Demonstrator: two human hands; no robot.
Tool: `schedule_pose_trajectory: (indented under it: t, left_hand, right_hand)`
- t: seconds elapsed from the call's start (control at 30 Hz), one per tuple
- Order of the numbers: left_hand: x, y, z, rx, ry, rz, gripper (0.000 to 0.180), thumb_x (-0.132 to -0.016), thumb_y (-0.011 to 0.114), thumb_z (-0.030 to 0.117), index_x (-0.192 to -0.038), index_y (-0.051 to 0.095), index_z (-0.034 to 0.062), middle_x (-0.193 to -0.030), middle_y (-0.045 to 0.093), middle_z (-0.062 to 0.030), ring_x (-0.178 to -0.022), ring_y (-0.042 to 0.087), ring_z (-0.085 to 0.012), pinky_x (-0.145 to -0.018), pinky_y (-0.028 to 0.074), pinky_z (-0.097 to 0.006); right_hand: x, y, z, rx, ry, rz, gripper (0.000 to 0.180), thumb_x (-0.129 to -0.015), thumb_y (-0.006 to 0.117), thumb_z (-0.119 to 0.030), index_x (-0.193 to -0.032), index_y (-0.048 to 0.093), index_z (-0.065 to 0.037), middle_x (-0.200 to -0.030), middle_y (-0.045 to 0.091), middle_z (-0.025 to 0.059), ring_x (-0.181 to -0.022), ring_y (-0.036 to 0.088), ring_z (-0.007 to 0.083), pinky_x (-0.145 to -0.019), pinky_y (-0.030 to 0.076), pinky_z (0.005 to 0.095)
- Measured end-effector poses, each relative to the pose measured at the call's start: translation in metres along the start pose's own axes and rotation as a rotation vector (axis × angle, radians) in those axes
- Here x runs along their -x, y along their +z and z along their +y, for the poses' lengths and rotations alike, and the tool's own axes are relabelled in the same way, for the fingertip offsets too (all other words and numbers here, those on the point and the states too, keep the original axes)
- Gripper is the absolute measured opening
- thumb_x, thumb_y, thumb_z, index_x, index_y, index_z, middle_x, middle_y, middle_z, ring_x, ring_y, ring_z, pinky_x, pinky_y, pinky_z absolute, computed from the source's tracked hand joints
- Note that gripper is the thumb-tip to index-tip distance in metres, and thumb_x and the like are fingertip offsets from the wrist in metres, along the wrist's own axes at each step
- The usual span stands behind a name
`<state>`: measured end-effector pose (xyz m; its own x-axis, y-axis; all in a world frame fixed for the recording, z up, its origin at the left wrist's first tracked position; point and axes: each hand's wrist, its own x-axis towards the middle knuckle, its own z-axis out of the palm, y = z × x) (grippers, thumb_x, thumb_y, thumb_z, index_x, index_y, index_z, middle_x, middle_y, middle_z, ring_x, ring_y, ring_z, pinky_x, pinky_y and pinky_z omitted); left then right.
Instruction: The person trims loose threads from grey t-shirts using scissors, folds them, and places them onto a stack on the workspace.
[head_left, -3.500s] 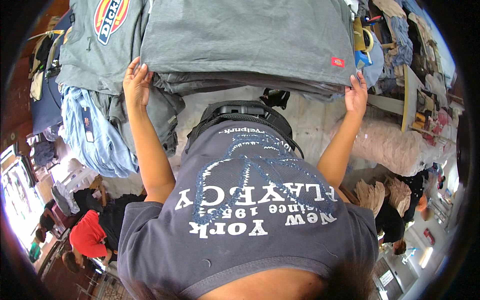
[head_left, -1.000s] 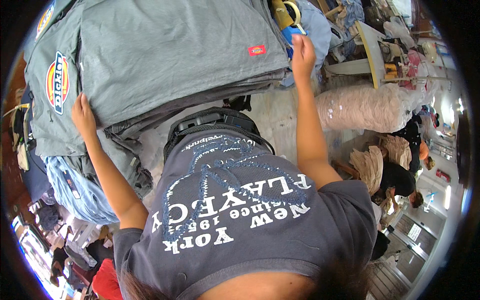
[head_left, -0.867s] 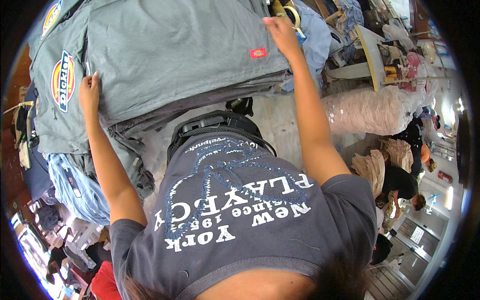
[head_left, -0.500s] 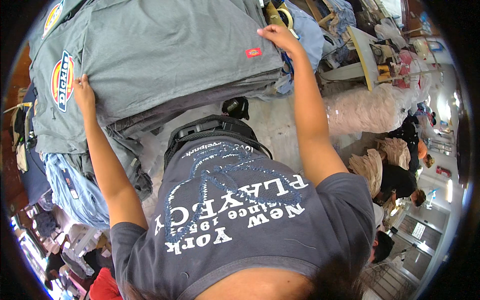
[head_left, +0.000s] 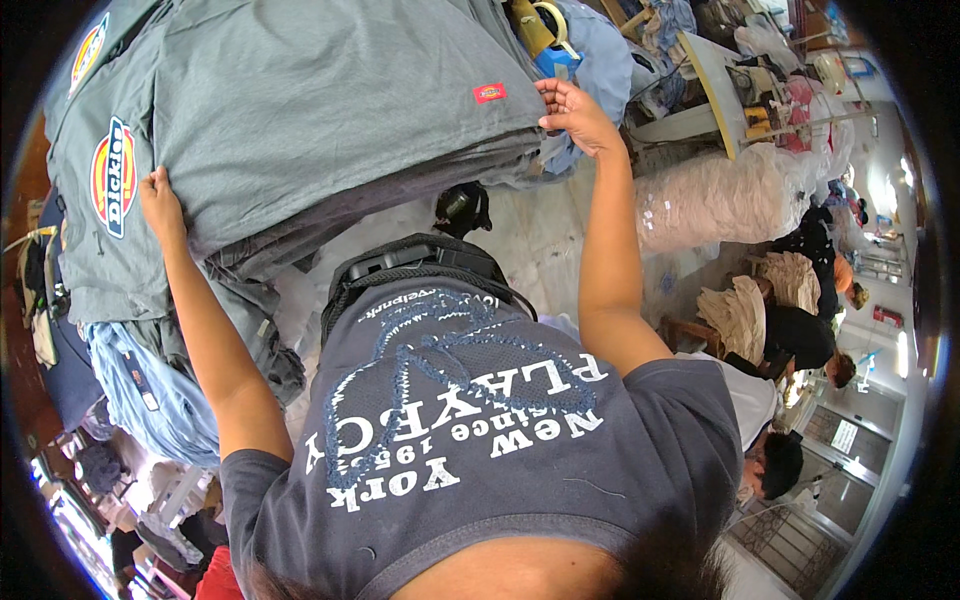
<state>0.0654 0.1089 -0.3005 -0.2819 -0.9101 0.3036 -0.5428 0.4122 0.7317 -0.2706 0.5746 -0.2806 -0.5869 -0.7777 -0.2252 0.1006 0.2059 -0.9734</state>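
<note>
A grey garment (head_left: 330,110) lies spread flat on top of a stack of dark grey garments (head_left: 400,178). A small red label (head_left: 489,93) is at its right side, and a large oval tag (head_left: 114,178) in red, yellow and blue lies beside its left edge. My left hand (head_left: 163,208) pinches the garment's near left edge. At the right edge, my right hand (head_left: 585,120) has its fingers apart, just off the cloth. I cannot tell whether a fingertip touches it.
Behind my right hand are a roll of tape (head_left: 553,25) and a blue tool (head_left: 557,64). Light blue garments (head_left: 150,390) hang at the left. A plastic-wrapped beige bundle (head_left: 705,207) lies to the right. Farther right, a person in black (head_left: 798,335) is near beige cloth.
My right hand has moved down and slightly right, opening its fingers off the cloth's edge. My left hand stays at the left edge. The view has shifted slightly.
</note>
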Motion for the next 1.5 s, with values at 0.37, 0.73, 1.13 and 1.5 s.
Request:
schedule_pose_trajectory:
  t: [0.37,0.73,1.13,1.5]
  left_hand:
    - [-0.008,-0.006,0.018,0.096,-0.063,-0.041,0.035,-0.080,0.059,0.025,-0.105,0.051,0.0019,-0.084,0.058,-0.0101,-0.076,0.051,-0.0138,-0.070,0.039,-0.025]
    - [0.013,-0.080,0.055,0.155,0.292,0.030,0.042,-0.083,0.053,0.009,-0.119,0.035,-0.0020,-0.114,0.047,-0.0116,-0.087,0.052,-0.0148,-0.082,0.039,-0.025]
    - [0.234,-0.069,-0.041,-0.699,0.519,-0.579,0.012,-0.077,0.046,0.006,-0.086,0.054,0.0058,-0.080,0.050,-0.0140,-0.071,0.055,-0.0295,-0.058,0.044,-0.038]
    - [0.140,-0.078,0.029,-0.514,0.135,-0.731,0.016,-0.076,0.055,0.021,-0.080,0.060,0.0066,-0.076,0.059,-0.0167,-0.070,0.058,-0.0328,-0.060,0.045,-0.040]
  right_hand:
    - [-0.036,0.019,-0.016,0.218,-0.085,0.278,0.046,-0.072,0.067,-0.016,-0.111,0.049,0.001,-0.087,0.054,0.0052,-0.076,0.050,0.0107,-0.068,0.042,0.0232]
    - [-0.030,0.012,-0.050,0.340,-0.576,0.501,0.027,-0.072,0.062,-0.001,-0.098,0.057,0.000,-0.091,0.059,0.0079,-0.081,0.054,0.0125,-0.070,0.043,0.0236]
    - [0.142,0.086,0.193,1.065,-0.043,0.155,0.032,-0.066,0.048,0.005,-0.092,0.057,-0.012,-0.090,0.052,0.0148,-0.080,0.052,0.0344,-0.068,0.042,0.0406]
    - [0.067,0.011,0.103,0.347,0.117,0.175,0.019,-0.075,0.064,-0.017,-0.087,0.058,-0.003,-0.073,0.056,0.0008,-0.068,0.050,0.0120,-0.064,0.040,0.0250]
